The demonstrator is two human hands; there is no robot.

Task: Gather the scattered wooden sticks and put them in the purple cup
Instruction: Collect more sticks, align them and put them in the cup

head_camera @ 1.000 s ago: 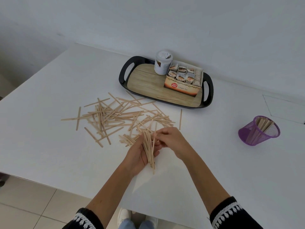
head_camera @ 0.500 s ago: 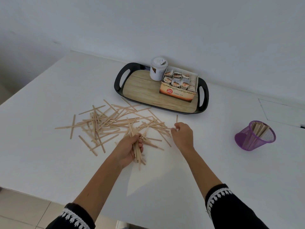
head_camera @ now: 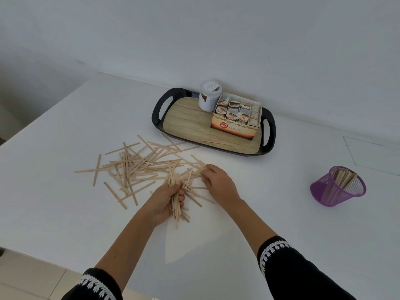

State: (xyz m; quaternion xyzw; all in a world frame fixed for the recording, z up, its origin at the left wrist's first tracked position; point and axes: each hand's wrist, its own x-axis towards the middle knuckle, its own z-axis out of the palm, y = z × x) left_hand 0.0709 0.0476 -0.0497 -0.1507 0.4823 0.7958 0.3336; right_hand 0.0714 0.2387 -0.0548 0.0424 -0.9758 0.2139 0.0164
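Observation:
Several thin wooden sticks point(head_camera: 138, 165) lie scattered in a loose pile on the white table point(head_camera: 65, 213). My left hand point(head_camera: 166, 201) grips a bundle of sticks point(head_camera: 175, 200) upright at the pile's near right edge. My right hand point(head_camera: 216, 180) reaches into the pile's right side, its fingers curled down onto loose sticks; whether it pinches one is hidden. The purple mesh cup point(head_camera: 337, 187) stands far right, tilted, with several sticks inside it.
A black tray with a wooden floor point(head_camera: 160, 109) sits behind the pile, holding a white jar point(head_camera: 209, 96), a ginger tea box point(head_camera: 237, 118) and one stray stick point(head_camera: 216, 142). The table's near edge runs lower left, with tiled floor below.
My right hand has left the bundle and gone forward to the pile's right edge, then slightly left. My left hand keeps hold of the bundle. The camera has tilted upward.

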